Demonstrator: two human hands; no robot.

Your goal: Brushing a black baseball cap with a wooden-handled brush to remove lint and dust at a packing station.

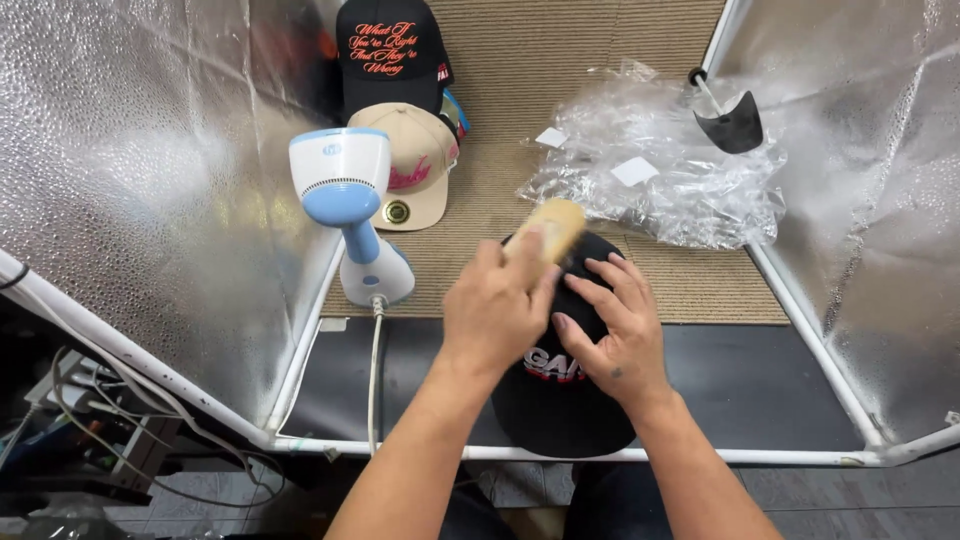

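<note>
A black cap (560,400) with white and red lettering lies on the dark mat at the front of a foil-walled booth. My left hand (497,305) grips a wooden-backed brush (552,226) and holds it against the cap's crown. My right hand (615,325) presses flat on the cap beside the brush, fingers spread, steadying it.
A white and blue handheld steamer (348,205) stands upright at the left, its cord running toward me. Behind it lie a beige cap (418,160) and a black cap (390,55) with red script. Crumpled clear plastic bags (665,160) and a black cap-shaper piece (733,128) sit back right.
</note>
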